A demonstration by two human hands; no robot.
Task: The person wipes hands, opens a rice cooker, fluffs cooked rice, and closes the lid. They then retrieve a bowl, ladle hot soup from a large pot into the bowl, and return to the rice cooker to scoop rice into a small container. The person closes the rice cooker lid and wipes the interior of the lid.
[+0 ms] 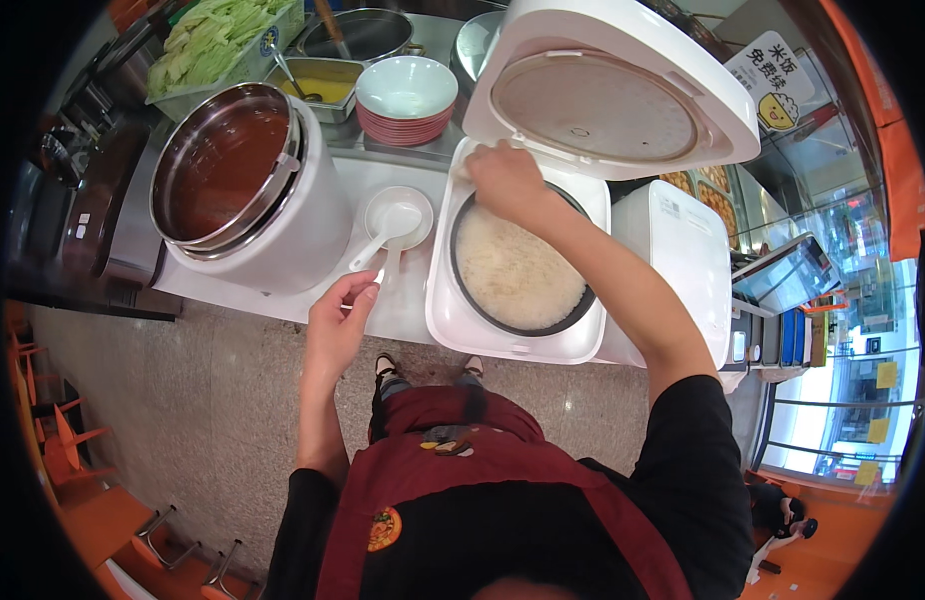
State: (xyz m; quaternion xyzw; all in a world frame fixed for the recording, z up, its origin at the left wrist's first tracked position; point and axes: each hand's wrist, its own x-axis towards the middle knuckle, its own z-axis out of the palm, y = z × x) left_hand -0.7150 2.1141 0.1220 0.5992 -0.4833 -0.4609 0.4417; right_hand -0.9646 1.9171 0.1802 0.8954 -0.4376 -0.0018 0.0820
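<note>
My right hand (pixel 504 178) reaches over an open white rice cooker (pixel 441 300) and presses a whitish cloth (pixel 462 166) to its rear left rim. Cooked white rice (pixel 511 274) fills the dark inner pot beneath my forearm. The cooker's lid (pixel 605 97) stands raised behind. Before the counter's front edge, my left hand (pixel 346 315) has thumb and forefinger close together. A bit of white shows at their tips; whether it is a held handle is unclear. Just beyond lies a white serving spoon (pixel 399 222) in a small white bowl (pixel 420 206).
To the left, a white warmer (pixel 324 210) carries a steel pot of red-brown sauce (pixel 234 165). Behind stand stacked bowls (pixel 407 90), a tray of yellow liquid (pixel 331 88) and a basket of leafy greens (pixel 215 45). A closed white appliance (pixel 680 262) adjoins the cooker. Another person (pixel 781 514) is far right.
</note>
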